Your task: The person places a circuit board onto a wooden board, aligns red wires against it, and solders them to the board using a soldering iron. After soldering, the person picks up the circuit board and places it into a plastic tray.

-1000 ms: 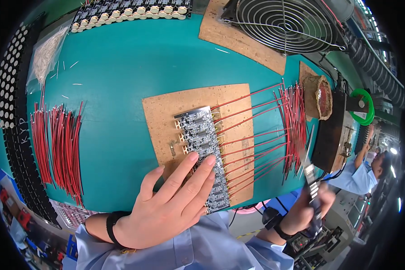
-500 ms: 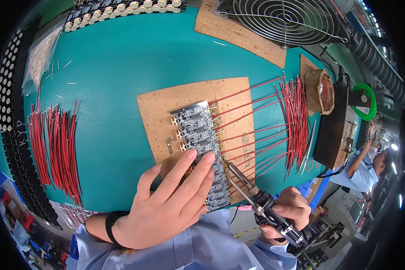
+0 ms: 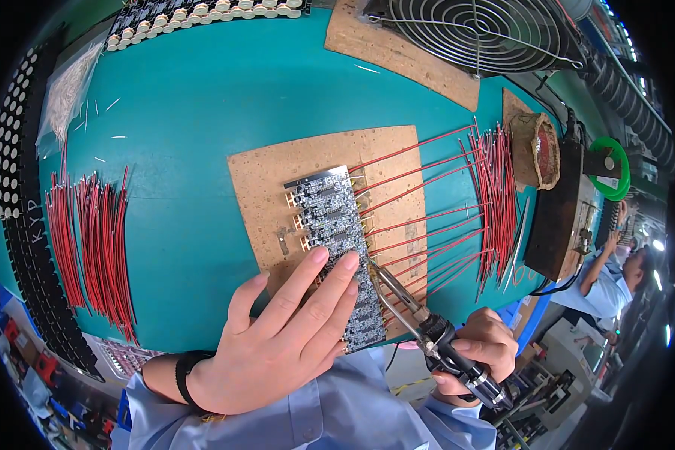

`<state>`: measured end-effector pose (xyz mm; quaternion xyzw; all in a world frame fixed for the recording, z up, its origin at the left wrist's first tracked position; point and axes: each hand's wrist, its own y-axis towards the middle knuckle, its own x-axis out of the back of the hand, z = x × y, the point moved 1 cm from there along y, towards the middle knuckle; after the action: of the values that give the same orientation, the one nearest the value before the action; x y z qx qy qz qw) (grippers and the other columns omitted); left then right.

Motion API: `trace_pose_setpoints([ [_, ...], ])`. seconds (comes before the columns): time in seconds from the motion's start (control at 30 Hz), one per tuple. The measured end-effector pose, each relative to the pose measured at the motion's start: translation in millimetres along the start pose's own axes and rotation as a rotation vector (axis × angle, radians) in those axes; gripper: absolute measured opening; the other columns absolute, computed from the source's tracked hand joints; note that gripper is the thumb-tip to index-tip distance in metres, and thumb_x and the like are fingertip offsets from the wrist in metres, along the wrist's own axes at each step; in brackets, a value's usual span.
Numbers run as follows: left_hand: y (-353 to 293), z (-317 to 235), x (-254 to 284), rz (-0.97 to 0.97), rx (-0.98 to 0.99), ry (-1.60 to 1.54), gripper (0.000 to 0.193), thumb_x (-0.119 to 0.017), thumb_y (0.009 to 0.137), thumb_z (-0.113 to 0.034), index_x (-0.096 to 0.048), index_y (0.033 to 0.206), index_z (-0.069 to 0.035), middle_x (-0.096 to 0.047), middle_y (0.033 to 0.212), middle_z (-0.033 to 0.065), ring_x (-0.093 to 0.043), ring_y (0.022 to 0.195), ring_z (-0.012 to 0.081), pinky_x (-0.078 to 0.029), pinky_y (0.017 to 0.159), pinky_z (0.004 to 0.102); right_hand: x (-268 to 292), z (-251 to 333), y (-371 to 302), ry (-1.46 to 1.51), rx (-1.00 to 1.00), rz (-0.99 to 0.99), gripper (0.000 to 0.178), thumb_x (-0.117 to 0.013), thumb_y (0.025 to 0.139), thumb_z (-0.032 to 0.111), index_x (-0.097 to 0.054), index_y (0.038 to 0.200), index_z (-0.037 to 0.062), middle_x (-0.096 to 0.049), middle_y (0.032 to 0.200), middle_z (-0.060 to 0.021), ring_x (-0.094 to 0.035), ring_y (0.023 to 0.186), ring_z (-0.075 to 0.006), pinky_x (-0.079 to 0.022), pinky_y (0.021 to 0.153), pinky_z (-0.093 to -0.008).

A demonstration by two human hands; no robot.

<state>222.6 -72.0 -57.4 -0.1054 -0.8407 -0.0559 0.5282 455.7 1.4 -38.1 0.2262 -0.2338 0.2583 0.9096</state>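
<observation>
Nearest the lower edge, the left hand lies flat with fingers spread, fingertips pressing on the near half of the circuit board strip, just as it did half a second earlier. The right hand is closed around the black handle of a soldering iron. A second ago this hand was off beyond the surface edge; half a second ago the iron had come in low at the board's right side, and now its metal tip rests right at the board's right edge, just beside the left index fingertip.

The board strip is long, narrow and grey-black, a row of small panels with pale tabs along its left edge. It lies lengthwise on a brown cork mat in the middle of the teal surface. Red wires run from its right edge, fanning out to the right across the mat.

To the left lies a loose bundle of cut red wires. Farther right stands a dark iron stand with a brown cleaning pad. At the far edge sits a wire fan grille.
</observation>
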Motion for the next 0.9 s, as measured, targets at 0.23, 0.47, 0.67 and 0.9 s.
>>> trace_pose_setpoints([
  [0.23, -0.9, -0.3, 0.9, 0.005, -0.002, -0.001, 0.051, -0.064, 0.072, -0.036, -0.060, 0.114, -0.006, -0.048, 0.135, 0.0070, -0.043, 0.126, 0.0236, -0.015, 0.101, 0.0487, 0.8, 1.4, -4.9, 0.000, -0.006, 0.004, 0.048, -0.084, 0.059, 0.037, -0.058, 0.084, 0.0047, -0.055, 0.058, -0.0047, -0.049, 0.047, -0.0163, -0.030, 0.047, -0.0306],
  [0.47, 1.8, -0.9, 4.3, 0.027, 0.028, 0.053, 0.048, -0.062, 0.071, -0.038, -0.060, 0.113, -0.014, -0.044, 0.138, 0.0003, -0.041, 0.127, 0.0171, -0.023, 0.097, 0.0431, 2.5, 1.5, -4.5, -0.012, 0.000, -0.015, 0.048, -0.084, 0.059, 0.038, -0.058, 0.083, 0.0050, -0.055, 0.057, -0.0048, -0.050, 0.048, -0.0165, -0.030, 0.047, -0.0304],
  [0.67, 2.2, -0.9, 5.1, 0.039, 0.023, 0.065, 0.048, -0.062, 0.072, -0.038, -0.060, 0.114, -0.013, -0.044, 0.138, 0.0011, -0.041, 0.127, 0.0175, -0.024, 0.095, 0.0433, 10.9, 5.7, -0.8, -0.012, 0.030, 0.009, 0.044, -0.084, 0.063, 0.030, -0.060, 0.089, 0.0034, -0.059, 0.062, -0.0057, -0.056, 0.050, -0.0184, -0.038, 0.047, -0.0271],
  [0.9, 2.1, -1.1, 4.6, 0.035, 0.025, 0.058, 0.048, -0.061, 0.073, -0.038, -0.060, 0.114, -0.013, -0.044, 0.139, 0.0015, -0.041, 0.127, 0.0179, -0.024, 0.096, 0.0440, 12.6, -0.1, -3.1, -0.073, -0.110, -0.350, 0.039, -0.077, 0.070, 0.022, -0.057, 0.097, 0.0015, -0.060, 0.088, -0.0086, -0.056, 0.070, -0.0146, -0.040, 0.055, -0.0254],
])
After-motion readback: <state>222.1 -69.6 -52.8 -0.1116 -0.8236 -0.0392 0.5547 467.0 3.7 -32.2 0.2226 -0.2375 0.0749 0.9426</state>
